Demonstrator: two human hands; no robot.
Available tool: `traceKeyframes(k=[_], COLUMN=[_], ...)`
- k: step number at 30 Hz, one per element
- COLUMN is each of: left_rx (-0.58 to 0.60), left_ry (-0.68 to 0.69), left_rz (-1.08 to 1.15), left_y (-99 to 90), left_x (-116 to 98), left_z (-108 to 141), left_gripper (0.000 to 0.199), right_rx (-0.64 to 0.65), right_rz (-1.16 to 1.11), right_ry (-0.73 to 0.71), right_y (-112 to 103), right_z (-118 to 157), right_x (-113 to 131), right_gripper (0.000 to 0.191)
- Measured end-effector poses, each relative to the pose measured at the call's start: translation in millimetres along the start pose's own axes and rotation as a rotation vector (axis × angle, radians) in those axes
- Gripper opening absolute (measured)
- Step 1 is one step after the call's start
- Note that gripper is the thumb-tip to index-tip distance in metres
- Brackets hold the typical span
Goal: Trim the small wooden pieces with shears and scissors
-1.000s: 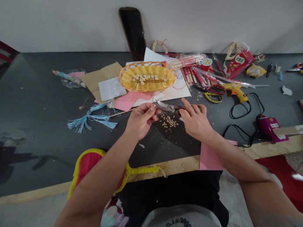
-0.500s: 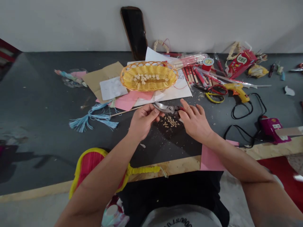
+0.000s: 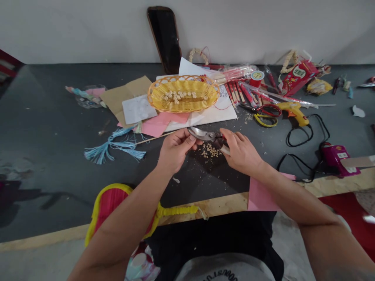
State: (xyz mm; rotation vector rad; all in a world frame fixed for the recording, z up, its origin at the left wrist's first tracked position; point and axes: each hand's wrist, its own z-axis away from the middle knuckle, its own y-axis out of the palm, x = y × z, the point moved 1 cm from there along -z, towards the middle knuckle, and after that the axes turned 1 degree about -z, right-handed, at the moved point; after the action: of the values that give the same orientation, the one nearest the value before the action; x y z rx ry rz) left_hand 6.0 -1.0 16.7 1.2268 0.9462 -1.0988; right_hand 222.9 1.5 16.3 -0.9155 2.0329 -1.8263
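My right hand is wrapped around the handles of a pair of pruning shears, whose metal blades point left. The blade tips lie at the fingers of my left hand. That hand is pinched around a thin wooden stick, which sticks out to the left; its other end is hidden by fingers and blades. Under the shears, small pale cut pieces lie scattered on the dark tabletop. Beyond the hands stands a yellow woven basket with small whitish clusters in it.
A blue tassel lies left of my hands. A phone leans on the wall. To the right are scissors, a yellow glue gun with its cord and a purple box. A red-and-yellow fan-shaped piece rests at the front edge.
The fingers of my right hand, stretched out before, have curled in around the shears' handles. My left hand keeps its pinch at nearly the same spot.
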Motion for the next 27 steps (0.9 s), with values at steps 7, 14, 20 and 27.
traceKeyframes(k=[7,14,20,27], left_rx=[-0.030,-0.029,-0.049,-0.083], left_ry=[-0.009,-0.035,0.092,0.180], left_rz=[-0.044,-0.045,-0.290,-0.382], left_y=[3.4,3.7,-1.9,-1.3], left_x=[-3.1,1.1,-2.6,-5.9], left_z=[4.0,1.1,3.5,9.4], left_gripper=[0.020,0.019,0.011,0.014], right_rx=[0.081,0.181,0.131,0.130], right_rz=[0.007,0.089,0.096,0.088], right_ry=[0.034,0.101,0.107,0.047], right_y=[0.3,-4.8,-6.2,-9.6], right_z=[-1.5,-2.3,-2.2,-1.6], right_x=[1.6,4.6,4.2,6.0], right_gripper=[0.058,0.060,0.062,0.065])
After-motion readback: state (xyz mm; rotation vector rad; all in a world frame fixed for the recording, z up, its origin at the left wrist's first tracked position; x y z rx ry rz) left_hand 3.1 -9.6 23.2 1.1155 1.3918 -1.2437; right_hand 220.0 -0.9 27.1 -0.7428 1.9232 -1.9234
